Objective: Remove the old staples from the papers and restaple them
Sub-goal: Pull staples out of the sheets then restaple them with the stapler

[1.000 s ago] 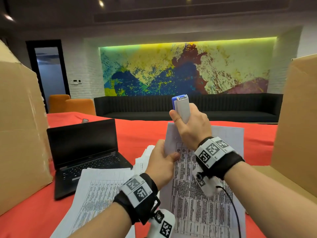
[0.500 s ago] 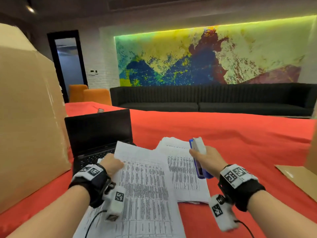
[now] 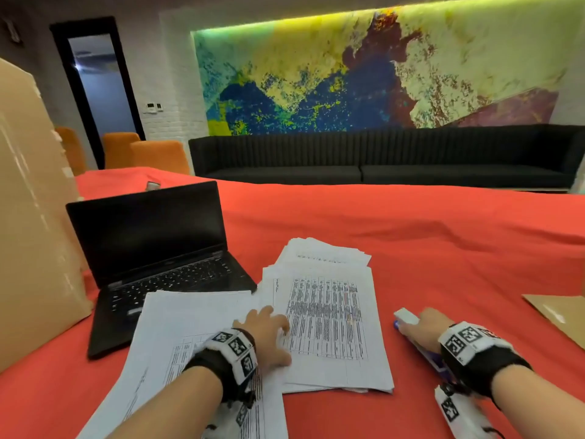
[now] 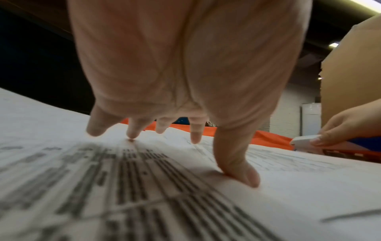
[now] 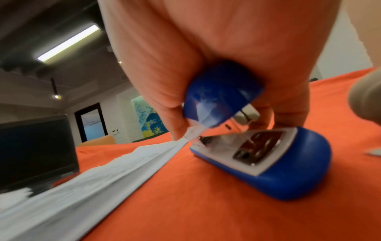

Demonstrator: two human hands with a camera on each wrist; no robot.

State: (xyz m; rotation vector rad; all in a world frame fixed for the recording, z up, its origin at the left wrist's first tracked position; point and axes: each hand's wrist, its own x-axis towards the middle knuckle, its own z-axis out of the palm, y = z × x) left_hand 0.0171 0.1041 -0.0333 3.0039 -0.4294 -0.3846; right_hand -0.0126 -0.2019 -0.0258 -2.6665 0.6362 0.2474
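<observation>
A stack of printed papers (image 3: 329,324) lies in the middle of the red table (image 3: 443,248). My left hand (image 3: 272,331) rests on its left edge with spread, nearly straight fingers; the fingertips (image 4: 132,135) and thumb touch the top sheet. More printed sheets (image 3: 190,327) lie to the left, partly over a laptop. To the right of the stack, my right hand (image 3: 418,327) grips a blue and white stapler (image 3: 406,316). In the right wrist view the stapler (image 5: 288,171) has its base on the cloth and its top arm lifted inside my hand.
An open black laptop (image 3: 152,248) sits at the left behind the sheets. Cardboard panels stand at the far left (image 3: 31,217) and lie at the right edge (image 3: 563,315). A black sofa (image 3: 380,153) and orange chairs (image 3: 152,153) are beyond the table.
A second ago both hands held a paper set and the stapler up. The set now lies on the left sheets, my left hand has moved onto the middle stack, and the stapler is down on the table.
</observation>
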